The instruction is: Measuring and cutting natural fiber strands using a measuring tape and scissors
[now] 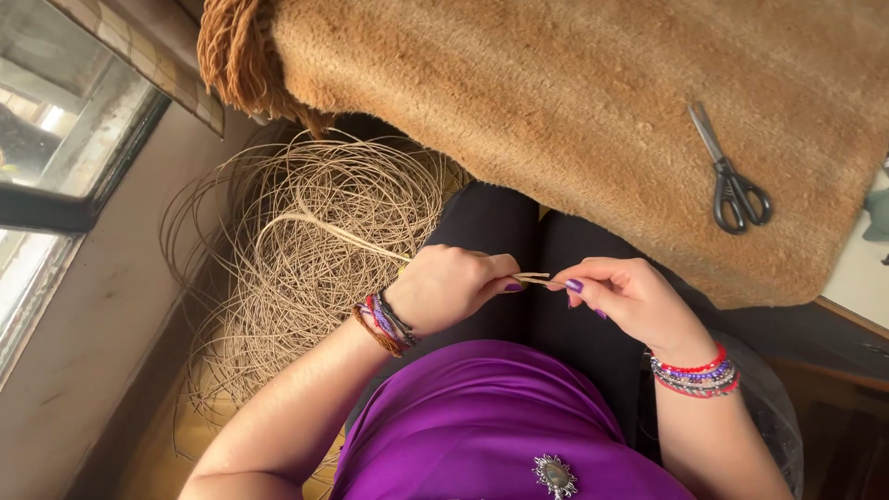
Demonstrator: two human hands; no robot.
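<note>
Hands pinch one cane strand (530,277) mid-lap: my left hand (454,287) and right hand (622,294) both clenched on it, keeping it taut. Coil (315,231) at 9 o'clock, scissors (733,176) at 2.

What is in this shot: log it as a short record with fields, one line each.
left hand: pinches pale cane strands
right hand: pinches the same strands at their tip
cane coil: loose tangle on the floor, left of the lap
scissors: closed, lying on the tan mat
wrists: beaded bracelets on both
</note>
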